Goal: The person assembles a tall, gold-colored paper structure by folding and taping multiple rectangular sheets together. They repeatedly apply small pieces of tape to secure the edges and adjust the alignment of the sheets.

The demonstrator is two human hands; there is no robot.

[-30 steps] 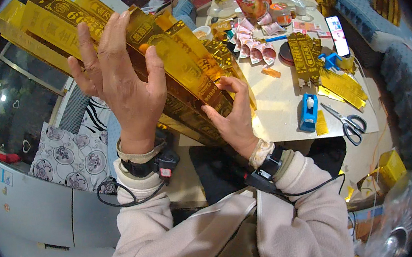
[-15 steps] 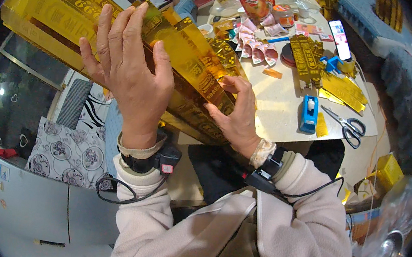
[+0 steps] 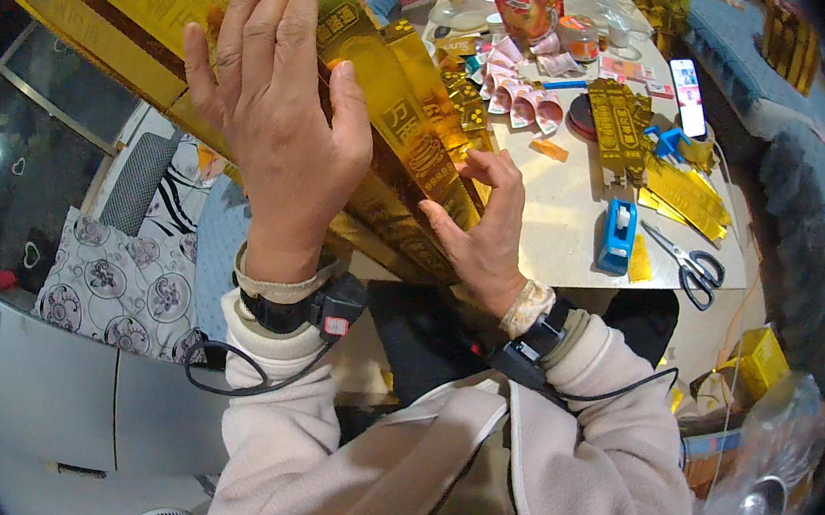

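Note:
A long bundle of folded shiny gold paper strips [image 3: 400,141] with printed patterns slants across the upper left, its lower end over my lap. My left hand [image 3: 289,139] lies on top of it, palm down, with fingers stretched out and thumb apart. Around the bundle's lower right edge, my right hand [image 3: 495,236] has its thumb and fingers bent in a grip. The far end fans out into several box-like folds. What lies under my left palm is hidden.
On the table [image 3: 560,238] are a blue tape dispenser [image 3: 618,237], scissors [image 3: 688,266], flat gold strips [image 3: 685,196], a gold folded piece [image 3: 619,128], a phone [image 3: 688,97], rolled pink paper cones [image 3: 524,103] and a red packet [image 3: 521,8]. A patterned cushion [image 3: 123,287] is at left.
My view has shifted slightly. The bundle and both hands sit a little higher and further right in the picture, with my hands keeping nearly the same hold.

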